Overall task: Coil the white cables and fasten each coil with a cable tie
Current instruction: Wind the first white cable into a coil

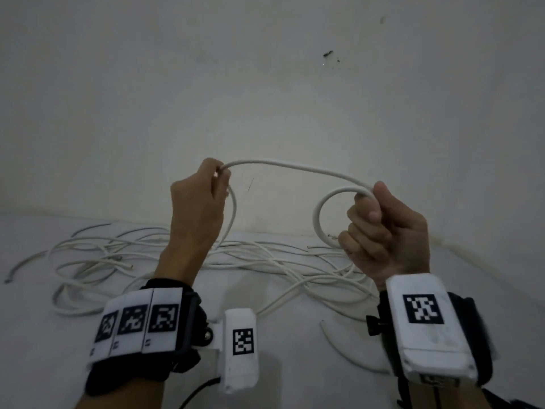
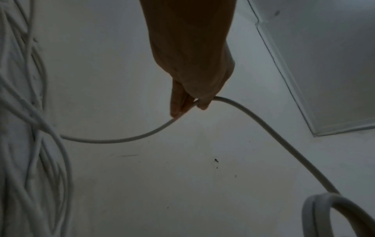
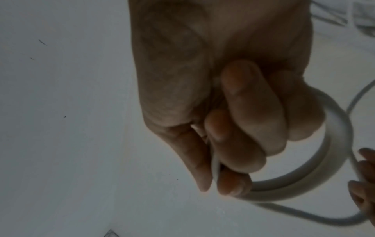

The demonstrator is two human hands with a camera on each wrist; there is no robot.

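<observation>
A person's two hands hold one white cable up in front of a pale wall, above a loose heap of more white cables sprawled over the light floor. The right hand is curled into a fist round a small loop at the cable's end (the wrist view shows the fingers wrapped over the loop and the thumb pressed alongside), and the cut tip with its bare wire pokes out just beside the lower knuckles. From that fist the cable arches across to the left hand, which pinches it between thumb and fingertips; past the pinch the cable curves down behind the left hand toward the heap. In the left wrist view the same cable runs out of the left hand in both directions, one way to the loop at the lower right corner, the other toward the heap at the left edge. Both wrists wear black straps carrying white camera boxes printed with black square markers. A short stray offcut of cable lies on the floor between the two forearms, apart from the heap.
</observation>
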